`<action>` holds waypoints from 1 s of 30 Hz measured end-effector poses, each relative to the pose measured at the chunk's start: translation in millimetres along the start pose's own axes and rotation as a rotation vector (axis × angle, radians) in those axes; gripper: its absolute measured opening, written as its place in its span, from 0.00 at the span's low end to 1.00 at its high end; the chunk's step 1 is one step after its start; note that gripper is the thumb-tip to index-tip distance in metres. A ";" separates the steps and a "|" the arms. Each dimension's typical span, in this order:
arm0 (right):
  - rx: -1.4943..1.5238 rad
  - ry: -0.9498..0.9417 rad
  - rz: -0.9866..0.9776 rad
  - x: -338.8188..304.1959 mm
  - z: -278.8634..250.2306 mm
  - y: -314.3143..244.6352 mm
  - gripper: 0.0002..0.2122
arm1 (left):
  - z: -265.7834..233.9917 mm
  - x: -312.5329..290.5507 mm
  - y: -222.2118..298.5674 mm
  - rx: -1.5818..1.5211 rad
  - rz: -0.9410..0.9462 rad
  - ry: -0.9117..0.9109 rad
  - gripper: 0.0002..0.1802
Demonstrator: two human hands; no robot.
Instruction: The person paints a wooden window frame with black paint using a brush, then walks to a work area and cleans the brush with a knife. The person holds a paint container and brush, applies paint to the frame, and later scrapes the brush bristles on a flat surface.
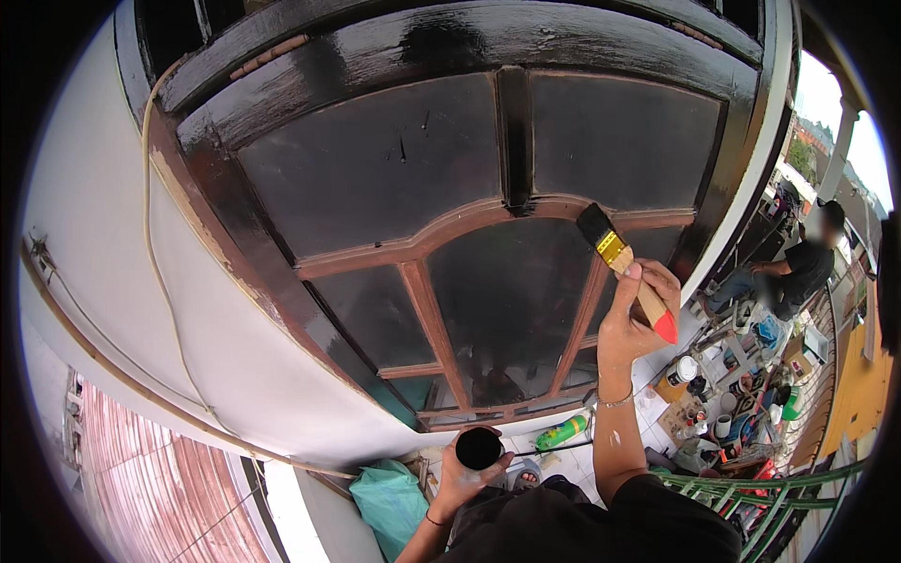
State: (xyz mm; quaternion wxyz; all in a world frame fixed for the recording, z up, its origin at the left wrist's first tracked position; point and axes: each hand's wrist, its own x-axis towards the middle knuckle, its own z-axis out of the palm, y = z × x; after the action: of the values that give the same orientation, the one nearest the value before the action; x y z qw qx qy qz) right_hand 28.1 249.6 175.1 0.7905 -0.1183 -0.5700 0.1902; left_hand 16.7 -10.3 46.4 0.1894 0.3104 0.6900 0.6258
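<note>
My right hand [638, 314] is raised, its fingers and thumb wrapped round the wooden handle of a flat paintbrush [615, 251] with a red handle end. Its black bristles lie at or just in front of the curved brown rail [554, 204] of a wooden window; whether they touch, I cannot tell. Low in front of me, my left hand [453, 483] grips a cup [480, 468] of black paint. Glossy black coats the window's upper beam [375, 56] and middle upright [514, 141], while the lower bars [432, 319] are reddish brown. Dark panes [375, 159] sit between them.
A beige cable [147, 188] runs down the white wall at left. Below are a teal plastic bag [388, 507] and a green bottle [561, 433]. At right, green metal rails [760, 488], cans and clutter cover the tiles; a seated person [802, 272] is beyond.
</note>
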 end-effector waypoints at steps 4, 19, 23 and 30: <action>0.344 -0.107 0.344 -39.7 -39.5 -17.4 0.11 | -1.7 -11.5 -15.1 -0.166 -0.274 0.144 0.17; 0.510 -0.680 0.741 -71.8 -117.6 -40.9 0.13 | 32.8 29.7 -39.0 0.415 0.159 0.390 0.33; 0.462 -0.783 0.673 -67.5 -120.8 -36.5 0.11 | 44.0 37.7 -43.2 0.426 0.255 0.411 0.32; 0.290 -1.038 0.376 -79.3 -103.7 -35.3 0.09 | 55.3 37.4 -26.3 0.390 0.275 0.474 0.30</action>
State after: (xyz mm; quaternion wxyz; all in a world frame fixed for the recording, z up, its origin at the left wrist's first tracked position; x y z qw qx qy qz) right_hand 110.1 186.4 88.1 0.3675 0.0011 -0.8208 0.4372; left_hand 20.1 55.2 17.3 -0.1255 0.2768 0.7733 0.5565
